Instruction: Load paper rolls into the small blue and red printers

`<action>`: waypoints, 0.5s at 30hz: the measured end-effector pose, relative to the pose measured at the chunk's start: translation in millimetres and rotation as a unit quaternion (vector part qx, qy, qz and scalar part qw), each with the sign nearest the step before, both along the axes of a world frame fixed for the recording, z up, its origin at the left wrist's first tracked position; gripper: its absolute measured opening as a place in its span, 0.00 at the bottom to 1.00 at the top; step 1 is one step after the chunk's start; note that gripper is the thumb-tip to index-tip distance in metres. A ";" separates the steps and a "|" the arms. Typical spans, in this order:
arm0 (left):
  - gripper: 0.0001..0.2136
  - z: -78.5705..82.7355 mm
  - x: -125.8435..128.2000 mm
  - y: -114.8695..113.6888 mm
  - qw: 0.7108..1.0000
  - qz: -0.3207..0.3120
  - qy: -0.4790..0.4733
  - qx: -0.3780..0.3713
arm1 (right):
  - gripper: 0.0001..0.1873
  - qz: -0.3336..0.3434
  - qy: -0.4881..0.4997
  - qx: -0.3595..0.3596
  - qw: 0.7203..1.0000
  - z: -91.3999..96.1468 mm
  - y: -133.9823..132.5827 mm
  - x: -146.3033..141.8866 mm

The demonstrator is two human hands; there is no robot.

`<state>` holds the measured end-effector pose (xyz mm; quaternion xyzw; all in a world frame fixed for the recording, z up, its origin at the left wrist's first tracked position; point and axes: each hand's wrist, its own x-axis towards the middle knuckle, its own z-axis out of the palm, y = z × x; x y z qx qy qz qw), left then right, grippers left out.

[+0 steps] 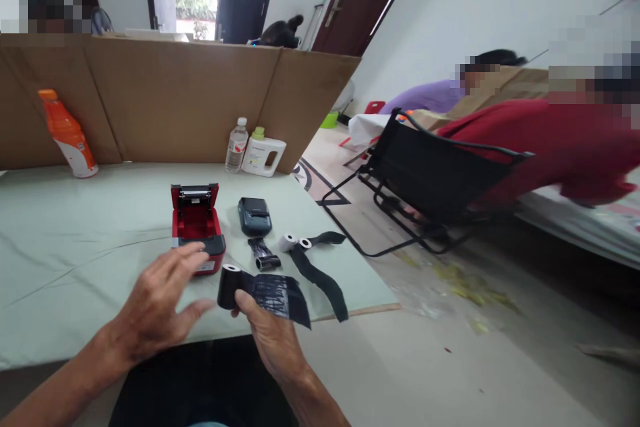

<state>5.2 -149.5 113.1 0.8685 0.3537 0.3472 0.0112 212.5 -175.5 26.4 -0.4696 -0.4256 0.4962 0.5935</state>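
Head view: I see right hand [273,332] pinching the black roll [229,289] above the tabletop's [100,240] near edge. Left hand [156,297] spread loosely by the red printer [197,221], contact unclear; lid up, bay exposed. Far edge: clear bottle [236,150], fill unclear.

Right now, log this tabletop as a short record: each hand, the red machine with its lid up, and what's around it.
Left hand: open, by the red-and-black box-shaped machine; contact unclear
Right hand: holding a black film roll roughly upright, loose end trailing right
Machine lid: raised
Right of machine: small dark boxy device, short glossy black film strip, two white-ended rolls with dark strips
Back of pale green table: orange plastic bottle, clear plastic bottle, white plastic jug, brown cardboard panel
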 end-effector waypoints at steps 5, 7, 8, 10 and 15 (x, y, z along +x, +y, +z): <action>0.27 -10.2 -35.9 48.6 0.971 0.131 -0.114 -0.168 | 0.17 -0.029 0.003 0.004 1.000 -2.5 24.3 21.9; 0.34 -21.0 -42.9 64.8 0.946 0.131 -0.133 -0.265 | 0.16 -0.037 -0.004 0.007 0.999 -1.4 34.1 27.3; 0.37 -27.1 -44.0 70.6 0.935 0.125 -0.137 -0.303 | 0.15 -0.039 -0.009 0.009 0.999 -1.3 38.8 29.2; 0.40 -38.9 -42.4 77.0 0.922 0.110 -0.137 -0.345 | 0.15 -0.043 -0.022 0.010 0.999 -2.3 47.6 32.1; 0.36 -56.1 -32.5 71.4 0.925 0.102 -0.127 -0.343 | 0.15 -0.050 -0.064 -0.010 0.997 -7.6 66.0 37.0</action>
